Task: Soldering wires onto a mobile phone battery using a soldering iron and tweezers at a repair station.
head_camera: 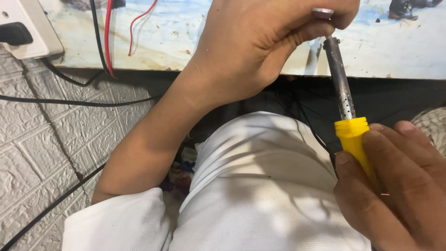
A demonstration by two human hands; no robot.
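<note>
Your right hand (399, 186) is closed around the yellow handle (354, 139) of the soldering iron (341, 88), gripping well back from the perforated metal barrel, which keeps your fingers off the part that would heat. The iron points up and away from your body, its tip meeting the fingers of your left hand (265, 42) at the near edge of the bench (395, 51). Your left hand is curled shut, thumb and fingers pinching a small flat silvery piece (322, 13) directly above the tip; what the piece is cannot be told. Holding it pinched this way fixes it against the tip while the other hand steers. Your left forearm crosses over your lap and white garment (260, 195). A white power strip (28, 28) sits at the bench's far left, with red and black wires (108, 37) trailing beside it.
</note>
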